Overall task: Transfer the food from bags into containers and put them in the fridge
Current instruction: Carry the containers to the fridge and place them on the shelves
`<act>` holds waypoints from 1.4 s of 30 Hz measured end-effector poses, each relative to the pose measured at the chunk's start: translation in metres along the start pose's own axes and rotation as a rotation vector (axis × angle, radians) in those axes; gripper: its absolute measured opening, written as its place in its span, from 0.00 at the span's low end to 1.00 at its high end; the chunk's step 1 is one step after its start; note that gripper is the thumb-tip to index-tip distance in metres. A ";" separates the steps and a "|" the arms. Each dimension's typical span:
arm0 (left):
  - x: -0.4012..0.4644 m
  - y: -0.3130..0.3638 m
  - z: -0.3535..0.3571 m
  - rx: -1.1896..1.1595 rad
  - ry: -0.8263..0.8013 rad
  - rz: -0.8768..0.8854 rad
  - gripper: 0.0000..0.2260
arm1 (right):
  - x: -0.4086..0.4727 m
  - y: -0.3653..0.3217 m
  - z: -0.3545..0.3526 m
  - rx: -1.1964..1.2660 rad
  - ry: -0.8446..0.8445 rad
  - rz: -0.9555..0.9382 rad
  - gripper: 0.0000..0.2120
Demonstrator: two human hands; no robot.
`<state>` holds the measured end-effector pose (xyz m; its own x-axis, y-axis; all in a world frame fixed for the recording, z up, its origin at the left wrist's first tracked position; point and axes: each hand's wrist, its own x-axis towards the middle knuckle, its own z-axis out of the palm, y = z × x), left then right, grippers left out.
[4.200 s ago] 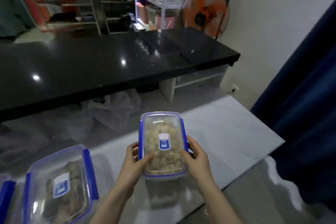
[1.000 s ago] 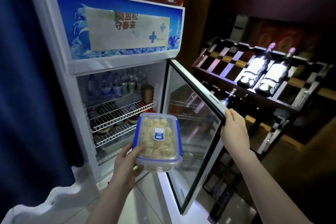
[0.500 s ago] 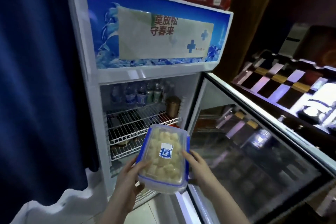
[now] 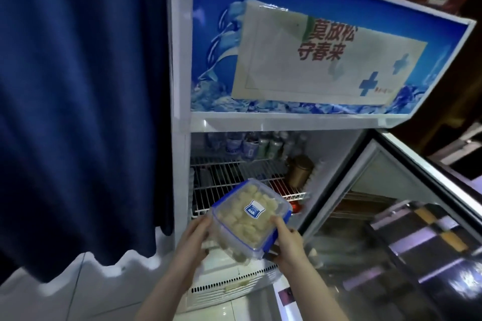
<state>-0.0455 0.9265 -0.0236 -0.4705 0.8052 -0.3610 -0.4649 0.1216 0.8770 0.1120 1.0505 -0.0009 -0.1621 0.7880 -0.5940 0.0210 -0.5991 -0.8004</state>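
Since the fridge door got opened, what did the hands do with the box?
The right hand let go of the fridge door and took hold of the food container beside the left hand. Both carried it closer to the wire shelf. The door stayed open.

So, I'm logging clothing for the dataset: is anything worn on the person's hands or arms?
Nothing shows: the left hand and right hand are bare, without gloves, rings or watch, and both forearms are bare with no sleeve in view.

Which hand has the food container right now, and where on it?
Both: the left hand grips the container's left side, the right hand its near right corner.
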 end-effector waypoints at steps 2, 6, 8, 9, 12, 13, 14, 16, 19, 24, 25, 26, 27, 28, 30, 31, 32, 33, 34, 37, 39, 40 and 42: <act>0.006 -0.007 0.004 0.030 0.087 0.047 0.21 | 0.023 -0.002 0.007 0.054 0.018 0.002 0.17; 0.025 -0.018 0.028 0.196 0.087 0.141 0.31 | 0.081 -0.001 0.028 0.071 0.060 0.014 0.18; 0.046 -0.021 0.042 0.312 0.072 0.176 0.25 | 0.113 0.000 0.039 0.031 0.047 0.013 0.19; 0.060 -0.024 0.047 0.352 0.091 0.196 0.22 | 0.127 -0.002 0.045 -0.002 0.028 0.027 0.19; 0.102 -0.033 0.052 0.462 0.162 0.229 0.19 | 0.180 0.001 0.058 -0.198 -0.022 0.013 0.24; 0.113 -0.036 0.050 0.502 0.192 0.235 0.19 | 0.195 0.002 0.063 -0.273 -0.028 -0.009 0.26; 0.124 -0.039 0.047 0.550 0.225 0.236 0.21 | 0.211 0.004 0.068 -0.335 -0.038 -0.032 0.27; 0.142 -0.044 0.039 0.659 0.293 0.260 0.25 | 0.222 -0.001 0.081 -0.402 -0.072 -0.042 0.28; 0.163 -0.051 0.030 0.860 0.335 0.290 0.23 | 0.230 -0.007 0.098 -0.408 -0.199 0.045 0.25; 0.189 -0.057 0.024 1.108 0.476 0.255 0.27 | 0.237 -0.009 0.092 -0.545 -0.277 -0.053 0.20; 0.193 -0.059 0.024 1.170 0.479 0.272 0.27 | 0.240 -0.010 0.086 -0.612 -0.191 -0.211 0.17; 0.197 -0.061 0.025 1.233 0.469 0.292 0.28 | 0.242 -0.013 0.079 -0.685 -0.122 -0.387 0.13; 0.201 -0.063 0.024 1.285 0.458 0.302 0.28 | 0.243 -0.015 0.073 -0.770 -0.105 -0.545 0.11; 0.204 -0.065 0.024 1.331 0.450 0.296 0.28 | 0.245 -0.016 0.068 -0.869 -0.132 -0.679 0.12; 0.210 -0.068 0.025 1.395 0.440 0.263 0.30 | 0.249 -0.012 0.063 -1.054 -0.244 -0.851 0.19; 0.213 -0.068 0.025 1.414 0.434 0.250 0.31 | 0.250 -0.010 0.063 -1.115 -0.289 -0.895 0.22; 0.217 -0.066 0.026 1.416 0.430 0.239 0.32 | 0.253 -0.008 0.064 -1.149 -0.320 -0.916 0.25; 0.222 -0.064 0.027 1.408 0.433 0.227 0.34 | 0.255 -0.008 0.066 -1.178 -0.341 -0.919 0.27; 0.228 -0.060 0.028 1.403 0.434 0.209 0.36 | 0.258 -0.009 0.069 -1.199 -0.358 -0.924 0.28; 0.248 -0.047 0.032 1.456 0.378 0.109 0.39 | 0.266 -0.019 0.080 -1.250 -0.412 -0.863 0.31; 0.261 -0.037 0.033 1.469 0.342 0.054 0.38 | 0.275 -0.027 0.088 -1.288 -0.437 -0.789 0.33; 0.266 -0.034 0.033 1.469 0.333 0.034 0.37 | 0.279 -0.031 0.092 -1.325 -0.439 -0.770 0.34; 0.276 -0.030 0.030 1.475 0.325 0.013 0.37 | 0.287 -0.037 0.098 -1.401 -0.440 -0.764 0.35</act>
<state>-0.1388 1.1625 -0.1398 -0.7009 0.6752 -0.2298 0.5955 0.7314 0.3324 -0.0324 1.2846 -0.1335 -0.7962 0.5769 -0.1827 0.5862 0.6606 -0.4690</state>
